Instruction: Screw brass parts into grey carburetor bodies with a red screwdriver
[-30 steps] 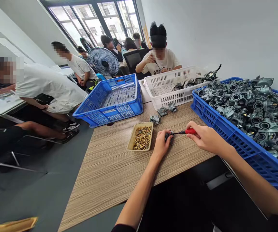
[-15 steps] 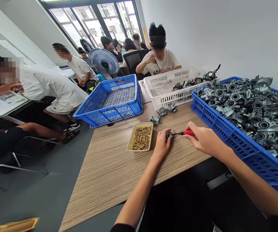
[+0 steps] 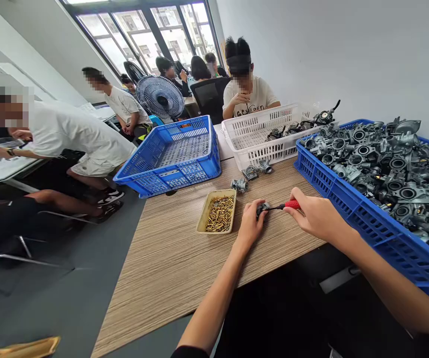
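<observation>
The wood-grain worktop (image 3: 162, 263) has a slanting left edge running from the middle of the frame to the bottom left, and its near edge passes beneath both forearms. Its widest open stretch lies left of the left forearm, in the lower middle of the frame; a narrower strip separates the right hand (image 3: 316, 217) from the blue crate (image 3: 352, 205) at the right.

Near the centre of the frame, the left hand (image 3: 249, 223) has its fingers closed around a small carburetor body (image 3: 262, 207), partly hidden by them. The right hand is wrapped around the red handle of a screwdriver (image 3: 292, 204), whose shaft reaches left to the body; whether the tip is seated cannot be told.

Just left of the left hand, a shallow tub (image 3: 202, 219) of brass jets (image 3: 219, 214) limits sideways room. Beyond it stand three loose carburetor bodies (image 3: 239, 185), the white crate (image 3: 251, 156) and a second blue crate (image 3: 165, 178), closing off the far side. Heaped metal castings (image 3: 396, 164) fill the right crate above its rim. A person (image 3: 262, 94) sits behind the white crate.
</observation>
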The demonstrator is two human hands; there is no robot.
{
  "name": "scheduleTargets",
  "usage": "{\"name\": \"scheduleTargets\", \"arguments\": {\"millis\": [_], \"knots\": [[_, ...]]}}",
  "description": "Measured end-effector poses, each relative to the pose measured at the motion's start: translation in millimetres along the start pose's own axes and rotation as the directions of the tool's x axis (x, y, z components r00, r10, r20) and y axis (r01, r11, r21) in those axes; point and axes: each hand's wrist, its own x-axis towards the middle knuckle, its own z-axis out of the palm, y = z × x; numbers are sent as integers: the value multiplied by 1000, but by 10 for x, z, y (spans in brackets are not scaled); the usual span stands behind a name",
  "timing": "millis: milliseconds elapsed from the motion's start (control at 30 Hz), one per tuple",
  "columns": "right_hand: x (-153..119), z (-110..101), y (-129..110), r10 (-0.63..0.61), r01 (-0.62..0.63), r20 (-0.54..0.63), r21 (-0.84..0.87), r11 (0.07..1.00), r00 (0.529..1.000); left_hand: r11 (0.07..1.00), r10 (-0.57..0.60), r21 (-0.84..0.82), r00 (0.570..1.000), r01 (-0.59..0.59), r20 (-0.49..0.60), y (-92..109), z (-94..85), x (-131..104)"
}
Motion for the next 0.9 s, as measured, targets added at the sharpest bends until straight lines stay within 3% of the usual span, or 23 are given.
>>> {"name": "scheduleTargets", "arguments": {"millis": [100,300,500,667,900], "knots": [[-1,8,-38,41,-41,-6,-70,997,999,1000,2,-10,1000,-2,5,-3,-2,-2],[-38,-14,-29,-60,60,12,6,998,998,1000,2,-8,1000,-2,12,12,-9,0],[-22,19,-64,49,-48,4,-111,993,999,1000,-1,-9,1000,1,13,9,-7,-3],[-52,-28,-44,-51,51,28,20,999,998,1000,5,-2,1000,-5,10,10,-5,-1],[-31,13,-92,45,-41,30,-114,993,999,1000,15,20,1000,-15,11,20,-11,1]]}}
